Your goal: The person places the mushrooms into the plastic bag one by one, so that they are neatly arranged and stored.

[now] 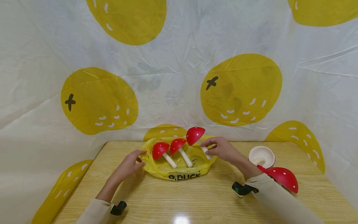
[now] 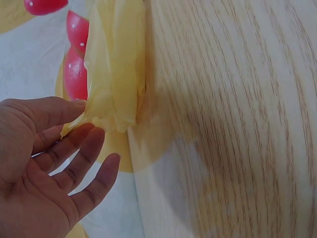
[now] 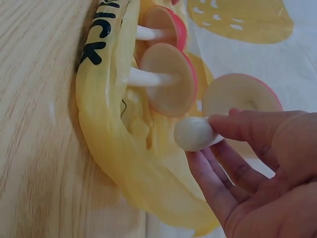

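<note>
A yellow plastic bag (image 1: 205,171) with black lettering lies spread on the table, its mouth wide. At its left edge my left hand (image 1: 130,165) pinches the thin plastic between thumb and fingers, as the left wrist view shows. Two toy mushrooms with red, white-dotted caps rest inside: a left one (image 1: 160,150) and a middle one (image 1: 177,145), their white stems pointing toward me. My right hand (image 1: 223,151) holds a third toy mushroom (image 1: 195,136) by its stem, over the bag's right side. In the right wrist view, the rounded stem end (image 3: 192,135) pokes out between thumb and fingers.
On the right of the wooden table (image 1: 173,199) lie an upturned mushroom (image 1: 268,155) with a pale underside and a red-capped mushroom (image 1: 283,178), partly behind my right sleeve. A white cloth (image 1: 173,93) with yellow fruit prints hangs behind the table.
</note>
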### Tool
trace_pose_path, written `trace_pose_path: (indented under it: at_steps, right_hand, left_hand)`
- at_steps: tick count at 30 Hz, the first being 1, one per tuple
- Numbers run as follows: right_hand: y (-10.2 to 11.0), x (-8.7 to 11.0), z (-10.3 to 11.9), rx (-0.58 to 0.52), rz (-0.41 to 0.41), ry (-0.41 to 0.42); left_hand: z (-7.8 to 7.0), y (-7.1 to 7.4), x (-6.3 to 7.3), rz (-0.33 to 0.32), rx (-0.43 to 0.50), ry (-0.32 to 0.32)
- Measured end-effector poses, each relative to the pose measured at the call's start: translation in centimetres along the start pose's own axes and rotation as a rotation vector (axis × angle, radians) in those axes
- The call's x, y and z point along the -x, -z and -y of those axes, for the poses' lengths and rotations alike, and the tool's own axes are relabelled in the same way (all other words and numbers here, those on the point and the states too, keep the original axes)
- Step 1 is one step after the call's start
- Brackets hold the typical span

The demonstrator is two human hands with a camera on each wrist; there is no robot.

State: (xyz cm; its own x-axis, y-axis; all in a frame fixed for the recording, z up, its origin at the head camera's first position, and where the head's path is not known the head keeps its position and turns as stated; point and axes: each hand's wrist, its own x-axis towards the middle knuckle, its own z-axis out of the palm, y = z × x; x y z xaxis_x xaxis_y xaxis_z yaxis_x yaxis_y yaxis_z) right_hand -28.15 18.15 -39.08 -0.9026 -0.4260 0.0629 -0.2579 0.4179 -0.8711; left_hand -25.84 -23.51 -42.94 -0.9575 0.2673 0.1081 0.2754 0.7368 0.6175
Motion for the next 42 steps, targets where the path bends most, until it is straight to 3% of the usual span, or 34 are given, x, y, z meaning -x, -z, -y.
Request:
trace_pose_path:
  at_steps: [5,10,23,34,42]
  right_hand:
    - [-1.2,-0.8,0.2,0.026,-0.044,-0.011]
    - [-2.1,-1.1,0.3,0.131,-0.096,-0.078]
    - [-3.4,-1.5,0.0,0.234,-0.115,-0.163]
    - [-4.0,-1.6,-0.8,0.3,-0.114,-0.182]
    - [-4.1,-1.6,-1.1,0.33,-0.097,-0.148]
  left_hand:
    - [0.2,0.1,0.1,0.0,0.005,-0.01]
    - [0.3,0.0,0.1,0.0,0.007,-0.02]
    - [-0.1,0.0,0.0,0.004,0.005,0.004]
    - [0.0,0.0,-0.1,0.003,-0.01,-0.025]
    - [-0.2,0.0,-0.2,0.002,-0.014,-0.016]
